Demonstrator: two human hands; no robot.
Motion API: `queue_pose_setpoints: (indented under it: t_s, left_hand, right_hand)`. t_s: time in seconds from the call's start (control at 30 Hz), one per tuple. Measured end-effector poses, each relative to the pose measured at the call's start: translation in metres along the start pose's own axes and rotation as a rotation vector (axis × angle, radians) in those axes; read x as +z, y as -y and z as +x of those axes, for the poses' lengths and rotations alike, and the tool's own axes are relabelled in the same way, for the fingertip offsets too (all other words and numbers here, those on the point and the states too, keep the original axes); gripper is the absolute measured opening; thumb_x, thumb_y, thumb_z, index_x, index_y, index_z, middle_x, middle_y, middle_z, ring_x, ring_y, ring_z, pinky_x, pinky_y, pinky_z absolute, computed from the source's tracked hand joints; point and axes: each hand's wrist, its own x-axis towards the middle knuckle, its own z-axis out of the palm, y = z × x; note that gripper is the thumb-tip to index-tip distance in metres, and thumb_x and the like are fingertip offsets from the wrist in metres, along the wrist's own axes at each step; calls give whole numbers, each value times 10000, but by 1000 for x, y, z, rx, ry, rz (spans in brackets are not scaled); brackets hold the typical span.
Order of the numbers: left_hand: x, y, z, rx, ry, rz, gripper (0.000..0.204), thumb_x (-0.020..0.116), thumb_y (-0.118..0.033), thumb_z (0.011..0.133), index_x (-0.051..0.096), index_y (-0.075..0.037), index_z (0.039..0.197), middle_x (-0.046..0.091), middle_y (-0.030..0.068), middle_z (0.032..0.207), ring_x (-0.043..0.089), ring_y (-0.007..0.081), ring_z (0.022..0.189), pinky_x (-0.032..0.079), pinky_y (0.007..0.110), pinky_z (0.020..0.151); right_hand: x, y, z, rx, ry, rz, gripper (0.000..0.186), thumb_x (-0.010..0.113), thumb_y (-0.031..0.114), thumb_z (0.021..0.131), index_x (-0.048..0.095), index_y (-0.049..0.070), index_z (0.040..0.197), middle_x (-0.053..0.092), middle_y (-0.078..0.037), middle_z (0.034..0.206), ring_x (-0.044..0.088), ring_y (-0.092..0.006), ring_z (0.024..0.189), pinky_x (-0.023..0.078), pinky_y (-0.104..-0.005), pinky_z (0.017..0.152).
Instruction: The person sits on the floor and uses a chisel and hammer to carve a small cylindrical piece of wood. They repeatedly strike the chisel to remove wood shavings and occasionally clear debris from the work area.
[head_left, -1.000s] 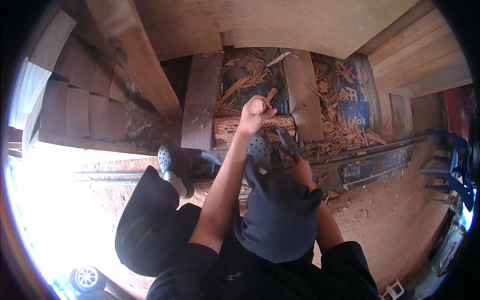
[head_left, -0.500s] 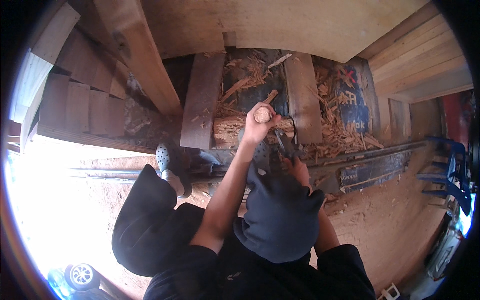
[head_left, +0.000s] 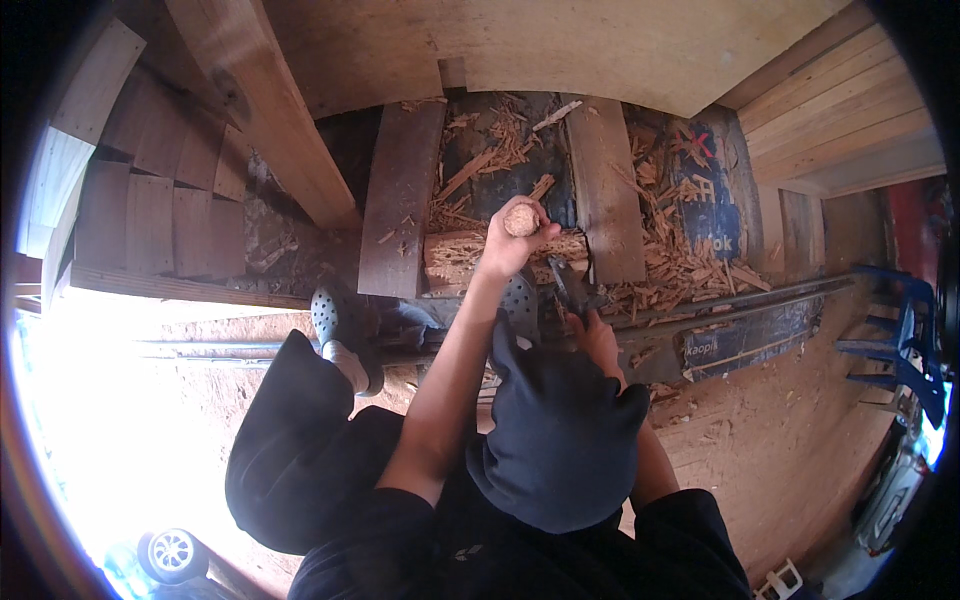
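My left hand [head_left: 504, 249] grips a wooden stick [head_left: 521, 219] seen end-on, its top pale and frayed. Below it lies a splintered, crumbling board [head_left: 455, 262] between two dark planks [head_left: 395, 200], [head_left: 607, 190]. My right hand [head_left: 598, 341] is closed on a dark metal tool [head_left: 565, 280], whose tip reaches the board's edge just under my left hand; whether it touches is unclear. My dark-clad knee [head_left: 550, 430] rises between my arms and partly hides my right forearm. A shoe [head_left: 520, 300] is behind my left wrist.
Wood splinters [head_left: 665, 270] cover the surface. A slanting beam [head_left: 265, 110], stacked boards [head_left: 150, 230] and overhead panels [head_left: 560, 50] surround the spot. Metal rails [head_left: 740, 300] run crosswise. A blue plastic chair [head_left: 900, 330] stands right, a wheel [head_left: 172, 555] lies lower left, and my left shoe [head_left: 330, 325] is beside the rails.
My left hand with the stick dipped slightly toward the tool half a second ago and is now a little higher again. My right hand holds the tool in nearly the same place.
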Motion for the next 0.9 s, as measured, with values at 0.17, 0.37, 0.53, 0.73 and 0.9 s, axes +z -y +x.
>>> queue_pose_setpoints:
  t_s: [0.17,0.37,0.53,0.73,0.9]
  left_hand:
    - [-3,9,3,40,34,71,289,748,28,713,538,-61,891,577,0,813,555,102,778,469,268,727]
    - [-3,8,15,38,-5,192,333,836,-138,653,570,-49,832,528,-20,770,455,74,741,420,247,685]
    - [2,11,22,100,15,327,292,776,-128,648,569,-35,832,587,66,769,537,156,725,456,299,703]
    - [25,16,21,97,54,367,204,688,-42,628,564,-20,790,580,62,748,531,142,708,453,299,670]
    - [26,15,27,118,26,344,214,678,-121,622,575,-16,777,615,150,741,609,296,711,471,330,661]
  right_hand:
    - [19,-6,7,-50,-31,268,675,546,575,837,526,-20,1155,634,-249,952,613,-417,913,464,-482,754]
    - [-4,1,21,-48,-103,415,558,664,488,794,619,-31,994,653,-148,841,625,-281,776,474,-373,715]
    - [-83,18,14,-84,-325,528,362,705,315,788,635,-33,860,634,-91,726,595,-201,679,464,-337,656]
    - [-145,66,-11,-114,-378,525,194,669,162,768,626,-26,790,621,-58,655,572,-184,615,459,-349,616]
    - [-176,115,-19,-165,-235,75,262,678,208,743,645,-25,859,640,-81,691,587,-148,666,472,-338,644]
